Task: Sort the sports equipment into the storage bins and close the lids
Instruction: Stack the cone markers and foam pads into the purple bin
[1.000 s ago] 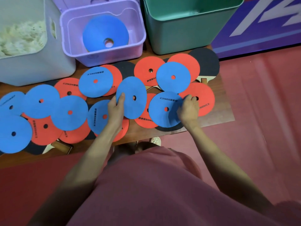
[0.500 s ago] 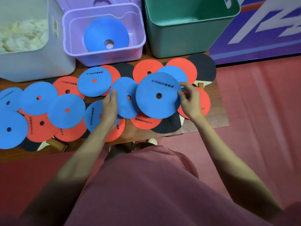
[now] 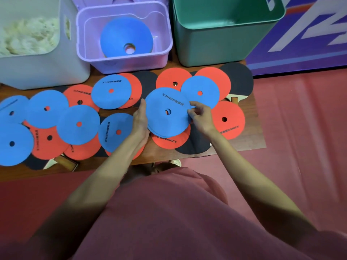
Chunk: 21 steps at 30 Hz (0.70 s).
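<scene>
- The left hand cups the left edge of a small stack of blue discs; the right hand pinches the stack's right edge with its fingertips. The two-sided hold appears meant to square the flat discs into one bundle so they travel together.
- The stack is tilted slightly off the surface, above a red disc and the dark rubber of a paddle. How many discs it holds cannot be told; at least two edges show at its lower rim.
- The purple bin, directly beyond the hands, already holds a blue disc curled against its wall. Judged destination for blue discs, which would explain gathering by colour.
- The green bin to its right shows nothing inside from this angle. The white bin to the left contains pale, fluffy material, not identifiable.
- Remaining blue and red discs lie overlapped across the surface, with further paddles partly buried beneath them; one lies at the far right.
- No lids are fitted. Sorting is judged to be at an early stage.
- Risk: thin, flexible discs may slip from a fingertip pinch during the lift.
</scene>
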Each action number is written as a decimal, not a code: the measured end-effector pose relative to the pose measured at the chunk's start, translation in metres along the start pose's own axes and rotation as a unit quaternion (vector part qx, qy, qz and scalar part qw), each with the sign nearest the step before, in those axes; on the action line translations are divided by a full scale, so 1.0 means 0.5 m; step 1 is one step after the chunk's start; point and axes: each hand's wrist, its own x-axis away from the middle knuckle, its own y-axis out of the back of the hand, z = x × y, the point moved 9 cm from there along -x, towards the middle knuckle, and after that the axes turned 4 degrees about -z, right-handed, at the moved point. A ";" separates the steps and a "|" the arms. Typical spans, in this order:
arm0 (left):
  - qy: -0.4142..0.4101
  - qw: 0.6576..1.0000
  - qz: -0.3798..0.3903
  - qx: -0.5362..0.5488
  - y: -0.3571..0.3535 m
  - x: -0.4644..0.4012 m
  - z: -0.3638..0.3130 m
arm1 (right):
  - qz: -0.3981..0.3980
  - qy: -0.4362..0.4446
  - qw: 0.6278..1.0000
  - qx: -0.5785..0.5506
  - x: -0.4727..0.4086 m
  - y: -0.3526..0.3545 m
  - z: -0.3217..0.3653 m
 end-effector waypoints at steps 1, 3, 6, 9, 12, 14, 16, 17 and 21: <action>0.009 1.000 -0.001 0.003 -0.003 0.002 0.003 | 0.010 0.006 1.000 0.004 0.003 -0.002 0.003; 0.019 1.000 -0.005 0.008 -0.009 0.003 0.007 | 0.030 0.016 0.999 0.019 0.004 -0.006 0.007; 0.028 0.999 -0.012 0.020 -0.015 0.003 0.007 | 0.058 0.014 0.998 0.035 -0.002 -0.010 0.002; 0.042 0.999 -0.018 0.028 -0.017 -0.001 0.004 | 0.033 0.005 0.994 0.103 -0.028 0.016 0.002; 0.044 0.998 -0.022 0.030 -0.020 -0.011 -0.004 | -0.049 0.015 0.977 0.209 -0.075 0.077 0.006; 0.038 0.998 -0.027 0.029 -0.022 -0.016 -0.009 | -0.103 0.001 0.954 0.282 -0.113 0.120 -0.003; 0.033 0.999 -0.028 0.027 -0.026 -0.018 -0.014 | -0.124 -0.030 0.930 0.344 -0.139 0.147 -0.008; 0.031 0.999 -0.027 0.027 -0.028 -0.018 -0.015 | -0.116 -0.049 0.923 0.363 -0.147 0.152 -0.015; 0.025 0.999 -0.033 0.016 -0.031 -0.017 -0.021 | -0.103 -0.047 0.932 0.344 -0.160 0.139 -0.026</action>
